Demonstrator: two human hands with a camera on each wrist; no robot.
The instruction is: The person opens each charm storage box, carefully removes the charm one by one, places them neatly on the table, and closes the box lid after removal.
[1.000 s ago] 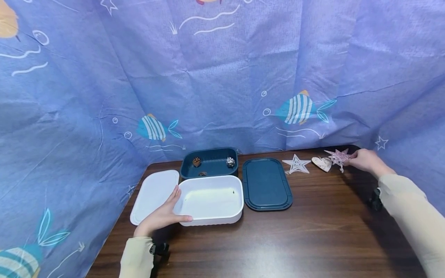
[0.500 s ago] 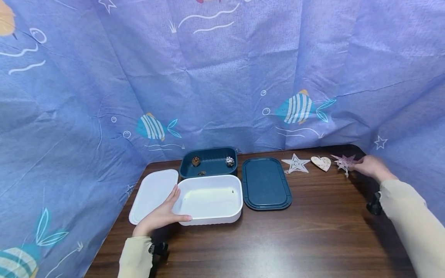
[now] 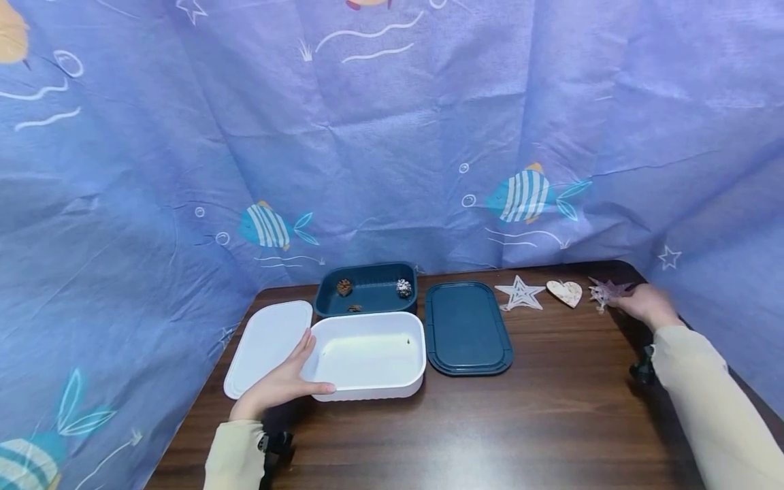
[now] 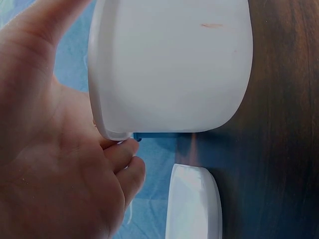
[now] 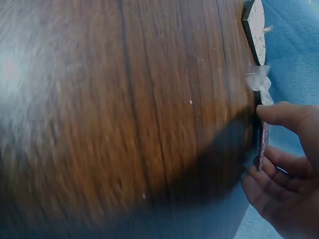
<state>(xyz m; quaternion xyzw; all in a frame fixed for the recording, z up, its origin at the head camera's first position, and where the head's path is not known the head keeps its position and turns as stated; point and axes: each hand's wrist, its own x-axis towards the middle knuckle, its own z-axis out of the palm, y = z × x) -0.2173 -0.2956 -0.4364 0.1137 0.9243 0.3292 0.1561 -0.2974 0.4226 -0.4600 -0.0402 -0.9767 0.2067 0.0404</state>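
Observation:
In the head view my left hand (image 3: 283,381) grips the left end of a white plastic box (image 3: 367,357), thumb along the front wall and fingers at the left rim. The left wrist view shows that box's end wall (image 4: 174,64) close up, with fingertips under its rim. At the far right my right hand (image 3: 648,305) pinches a pink glittery star ornament (image 3: 606,291). The right wrist view shows the star edge-on (image 5: 263,147) between thumb and fingers, with a whitish ribbon (image 5: 266,89) at one end. Left of it lies a white heart ornament (image 3: 565,293).
A silvery star ornament (image 3: 520,294) lies left of the heart. Behind the white box stands a dark teal box (image 3: 373,269) with several pinecones. A teal lid (image 3: 468,330) lies on the right, a white lid (image 3: 269,347) on the left. A blue fish-print cloth (image 3: 392,136) hangs behind.
The pink star, held in my right hand, has shifted right and slightly nearer, coming away from the heart it overlapped. My left hand and the white box have stayed put.

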